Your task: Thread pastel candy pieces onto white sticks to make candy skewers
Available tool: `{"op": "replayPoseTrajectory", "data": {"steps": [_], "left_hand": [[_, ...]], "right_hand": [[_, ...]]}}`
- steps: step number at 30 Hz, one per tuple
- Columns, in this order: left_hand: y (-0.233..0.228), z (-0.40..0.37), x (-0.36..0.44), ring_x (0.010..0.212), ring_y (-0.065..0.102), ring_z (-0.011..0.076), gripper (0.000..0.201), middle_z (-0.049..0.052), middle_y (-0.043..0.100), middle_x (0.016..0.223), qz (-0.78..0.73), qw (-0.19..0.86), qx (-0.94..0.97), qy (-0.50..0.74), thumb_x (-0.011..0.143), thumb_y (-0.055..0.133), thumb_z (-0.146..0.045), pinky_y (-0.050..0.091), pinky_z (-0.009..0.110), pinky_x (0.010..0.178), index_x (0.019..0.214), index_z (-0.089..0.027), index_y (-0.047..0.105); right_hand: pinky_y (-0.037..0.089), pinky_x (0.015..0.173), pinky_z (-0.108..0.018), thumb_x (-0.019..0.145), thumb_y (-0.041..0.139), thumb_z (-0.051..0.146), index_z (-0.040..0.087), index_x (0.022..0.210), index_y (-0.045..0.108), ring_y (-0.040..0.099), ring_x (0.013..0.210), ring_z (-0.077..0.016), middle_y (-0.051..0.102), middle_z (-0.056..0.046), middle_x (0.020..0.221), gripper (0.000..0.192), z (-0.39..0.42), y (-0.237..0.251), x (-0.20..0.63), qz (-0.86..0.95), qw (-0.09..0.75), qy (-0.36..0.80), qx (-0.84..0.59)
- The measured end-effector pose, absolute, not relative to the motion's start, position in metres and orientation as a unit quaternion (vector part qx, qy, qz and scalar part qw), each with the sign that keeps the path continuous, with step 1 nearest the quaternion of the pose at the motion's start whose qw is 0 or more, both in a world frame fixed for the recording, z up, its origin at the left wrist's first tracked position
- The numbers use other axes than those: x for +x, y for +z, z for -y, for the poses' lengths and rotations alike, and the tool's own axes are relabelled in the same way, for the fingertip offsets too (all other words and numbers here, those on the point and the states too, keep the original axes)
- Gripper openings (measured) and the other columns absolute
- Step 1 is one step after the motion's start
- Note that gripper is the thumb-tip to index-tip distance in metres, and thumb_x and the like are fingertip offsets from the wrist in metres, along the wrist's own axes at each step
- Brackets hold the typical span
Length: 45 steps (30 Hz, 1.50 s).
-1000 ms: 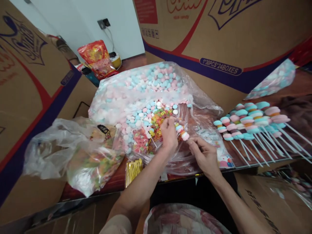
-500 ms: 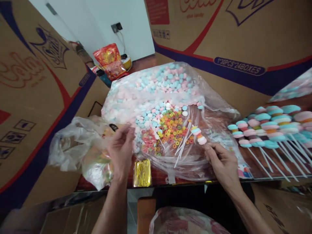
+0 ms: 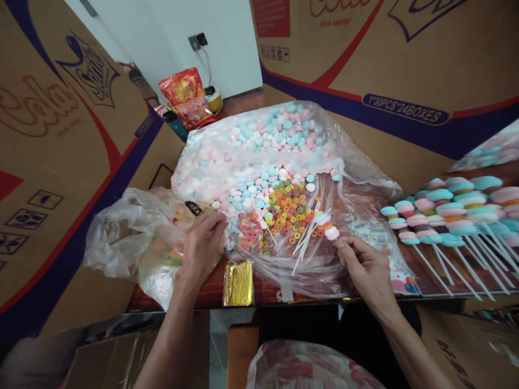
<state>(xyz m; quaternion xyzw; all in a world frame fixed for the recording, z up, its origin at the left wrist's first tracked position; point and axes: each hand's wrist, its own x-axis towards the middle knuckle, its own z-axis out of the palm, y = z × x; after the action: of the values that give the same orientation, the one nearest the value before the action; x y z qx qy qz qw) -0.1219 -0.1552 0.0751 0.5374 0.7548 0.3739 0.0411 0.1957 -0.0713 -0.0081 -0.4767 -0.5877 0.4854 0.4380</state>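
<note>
Our right hand [image 3: 365,265] pinches the bare lower end of a candy skewer [image 3: 324,224], fingers closed on its white stick, so that the stick runs up and to the left from the hand with its stacked pastel discs at the far tip, lying over the clear plastic spread on the counter [image 3: 211,294]. Just beyond that tip sits a heap of small coloured ring candies [image 3: 290,208], and past it a big bag of pink and blue marshmallow discs [image 3: 263,140]. Our left hand [image 3: 200,246], fingers curled together, rests on a crumpled clear bag [image 3: 133,237] at the near edge of the loose candy; we cannot tell whether it grips a piece. Loose white sticks [image 3: 304,246] lie between the two hands, nearer the right. A gold bundle of twist ties [image 3: 238,283] lies just right of the left wrist, and finished skewers [image 3: 441,210] fan out to the right of the right hand.
</note>
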Motion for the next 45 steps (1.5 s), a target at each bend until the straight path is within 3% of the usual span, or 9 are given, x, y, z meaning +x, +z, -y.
{"op": "replayPoseTrajectory", "data": {"steps": [7, 15, 23, 25, 27, 30, 32, 37, 45], "left_hand": [[0.067, 0.156, -0.136, 0.062, 0.061, 0.0171, 0.027, 0.003, 0.072, 0.074, -0.801, 0.078, 0.465, 0.368, 0.080, 0.064, -0.039, 0.044, 0.026, 0.061, 0.096, -0.020, 0.076], [0.067, 0.150, -0.142, 0.073, 0.063, 0.0191, 0.029, 0.004, 0.075, 0.082, -0.796, 0.105, 0.487, 0.343, 0.081, 0.062, -0.041, 0.047, 0.027, 0.067, 0.096, -0.021, 0.078], [0.068, 0.134, -0.149, 0.043, 0.039, 0.0122, 0.031, 0.002, 0.058, 0.051, -0.730, 0.381, 0.423, 0.378, 0.058, 0.082, -0.051, 0.029, 0.025, 0.040, 0.059, -0.022, 0.071], [0.078, 0.138, -0.147, 0.044, 0.041, 0.0141, 0.030, 0.002, 0.057, 0.050, -0.742, 0.336, 0.466, 0.346, 0.058, 0.081, -0.052, 0.030, 0.026, 0.041, 0.054, -0.025, 0.068], [0.092, 0.141, -0.140, 0.048, 0.048, 0.0173, 0.023, 0.001, 0.060, 0.052, -0.780, 0.190, 0.509, 0.310, 0.066, 0.075, -0.050, 0.035, 0.028, 0.045, 0.064, -0.027, 0.073], [0.109, 0.141, -0.113, 0.063, 0.061, 0.0215, 0.022, 0.000, 0.070, 0.072, -0.793, -0.033, 0.529, 0.301, 0.083, 0.063, -0.043, 0.045, 0.033, 0.061, 0.093, -0.030, 0.078], [0.109, 0.133, -0.085, 0.075, 0.064, 0.0223, 0.020, 0.003, 0.074, 0.088, -0.746, -0.097, 0.553, 0.358, 0.086, 0.064, -0.039, 0.048, 0.036, 0.073, 0.093, -0.026, 0.077], [0.063, 0.091, -0.017, 0.073, 0.058, 0.0186, 0.015, 0.005, 0.064, 0.081, -0.638, 0.176, 0.656, 0.362, 0.087, 0.063, -0.027, 0.046, 0.029, 0.069, 0.079, -0.025, 0.076], [0.015, 0.069, -0.004, 0.080, 0.054, 0.0185, 0.026, 0.006, 0.053, 0.093, -0.632, 0.119, 0.733, 0.219, 0.096, 0.047, -0.021, 0.045, 0.030, 0.071, 0.090, -0.024, 0.071]], "right_hand": [[0.030, 0.046, -0.025, 0.092, 0.061, 0.042, 0.019, 0.080, 0.066, 0.039, 0.051, -0.0118, 0.045, 0.004, 0.057, 0.026, 0.070, -0.009, 0.196, 0.607, 0.431, 0.476, -0.469], [0.031, 0.048, -0.025, 0.093, 0.059, 0.041, 0.019, 0.084, 0.066, 0.041, 0.054, -0.0122, 0.046, 0.004, 0.060, 0.025, 0.068, -0.015, 0.196, 0.616, 0.415, 0.476, -0.470], [0.034, 0.051, -0.025, 0.095, 0.056, 0.038, 0.019, 0.083, 0.064, 0.042, 0.055, -0.0132, 0.046, 0.003, 0.060, 0.024, 0.067, -0.010, 0.194, 0.615, 0.419, 0.479, -0.466], [0.034, 0.051, -0.025, 0.095, 0.055, 0.037, 0.019, 0.083, 0.064, 0.042, 0.056, -0.0133, 0.046, 0.003, 0.060, 0.023, 0.067, -0.010, 0.194, 0.615, 0.419, 0.479, -0.466], [0.033, 0.051, -0.025, 0.095, 0.055, 0.036, 0.019, 0.082, 0.064, 0.042, 0.056, -0.0132, 0.046, 0.003, 0.061, 0.022, 0.066, -0.010, 0.194, 0.615, 0.419, 0.476, -0.469], [0.033, 0.052, -0.025, 0.094, 0.056, 0.036, 0.019, 0.081, 0.063, 0.041, 0.057, -0.0129, 0.045, 0.003, 0.061, 0.022, 0.066, -0.009, 0.194, 0.610, 0.422, 0.473, -0.475], [0.033, 0.052, -0.025, 0.094, 0.056, 0.036, 0.019, 0.080, 0.062, 0.041, 0.057, -0.0128, 0.045, 0.003, 0.061, 0.022, 0.066, -0.009, 0.194, 0.609, 0.423, 0.474, -0.475], [0.033, 0.052, -0.025, 0.095, 0.055, 0.037, 0.020, 0.081, 0.062, 0.041, 0.056, -0.0130, 0.044, 0.004, 0.060, 0.023, 0.067, -0.011, 0.194, 0.606, 0.427, 0.480, -0.469], [0.033, 0.052, -0.025, 0.096, 0.054, 0.037, 0.020, 0.082, 0.062, 0.040, 0.055, -0.0127, 0.044, 0.004, 0.059, 0.024, 0.065, -0.016, 0.192, 0.604, 0.427, 0.485, -0.466]]}}
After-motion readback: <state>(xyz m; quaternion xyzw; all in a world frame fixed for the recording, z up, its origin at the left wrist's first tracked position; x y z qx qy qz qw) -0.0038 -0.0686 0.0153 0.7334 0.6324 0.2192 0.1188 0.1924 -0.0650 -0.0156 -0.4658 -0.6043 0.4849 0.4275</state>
